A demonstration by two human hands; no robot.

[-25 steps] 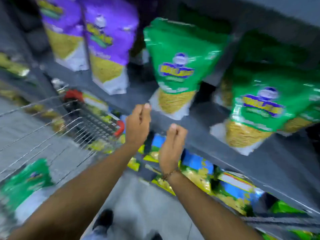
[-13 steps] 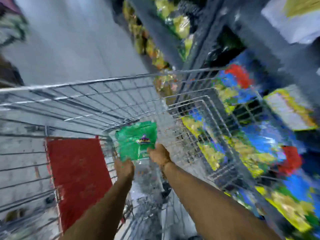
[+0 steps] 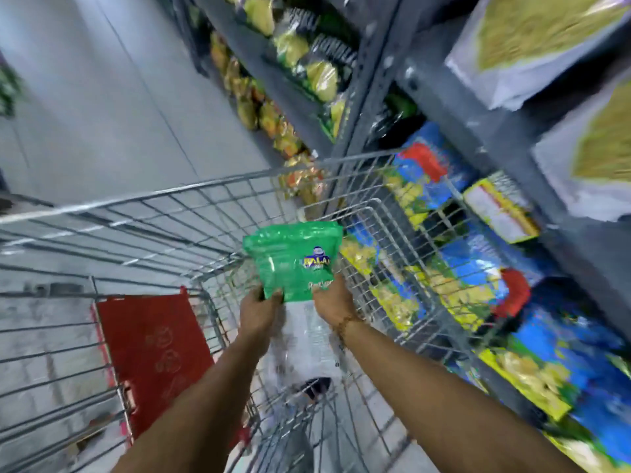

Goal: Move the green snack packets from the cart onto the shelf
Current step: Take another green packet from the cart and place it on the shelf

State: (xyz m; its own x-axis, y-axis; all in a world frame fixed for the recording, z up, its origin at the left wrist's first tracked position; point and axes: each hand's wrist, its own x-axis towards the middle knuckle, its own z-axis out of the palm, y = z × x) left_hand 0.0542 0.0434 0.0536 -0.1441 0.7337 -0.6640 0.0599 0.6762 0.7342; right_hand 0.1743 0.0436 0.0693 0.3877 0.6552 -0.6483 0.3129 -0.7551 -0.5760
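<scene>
A green snack packet (image 3: 293, 259) with a blue and yellow logo is held upright above the wire cart (image 3: 177, 206). My left hand (image 3: 257, 310) grips its lower left corner. My right hand (image 3: 333, 302) grips its lower right edge. The packet's clear lower part hangs between my wrists. The grey metal shelf (image 3: 478, 107) stands to the right of the cart, with pale packets on its upper level at the top right.
A red child-seat flap (image 3: 150, 356) lies in the cart at the left. Blue and yellow packets (image 3: 454, 264) fill the lower shelf levels on the right. More yellow snack bags (image 3: 283, 131) line the shelves farther down the grey aisle floor (image 3: 85, 107).
A second ago both hands were empty in front of the shelf. My view has swung down to the cart, both hands took hold of a green packet, and it now sits higher.
</scene>
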